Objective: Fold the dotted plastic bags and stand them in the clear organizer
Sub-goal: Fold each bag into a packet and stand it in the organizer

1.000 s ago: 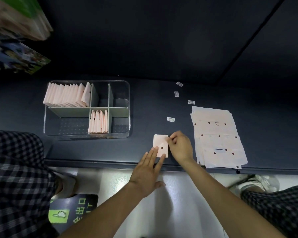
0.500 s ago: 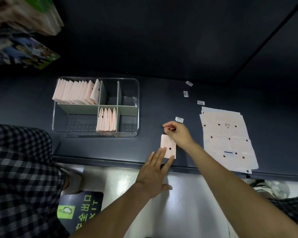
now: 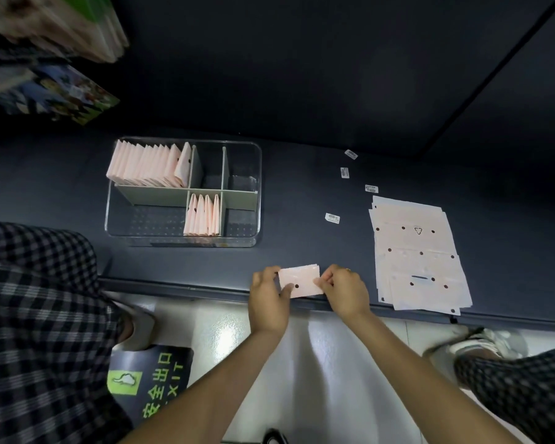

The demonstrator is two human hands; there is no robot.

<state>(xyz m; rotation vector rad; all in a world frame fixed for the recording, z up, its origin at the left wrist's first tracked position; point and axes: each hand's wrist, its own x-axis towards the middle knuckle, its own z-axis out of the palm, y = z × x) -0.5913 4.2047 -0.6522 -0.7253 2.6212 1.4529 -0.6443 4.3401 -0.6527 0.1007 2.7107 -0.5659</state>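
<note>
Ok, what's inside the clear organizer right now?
The clear organizer holds a long row of folded bags in its far-left compartment and a short row in the near-middle one. The other compartments look empty; nothing is visibly hidden.

Only thing you can actually read is the floor sign (image 3: 151, 382) down by the left foot: green letters "EXIT" next to the Chinese "安全出口", plus a green square with a little pictogram. The small white stickers (image 3: 332, 218) on the dark counter have print but it's way too tiny. The top sheet of the flat bag stack (image 3: 420, 254) has a little triangle symbol, no words.
</note>
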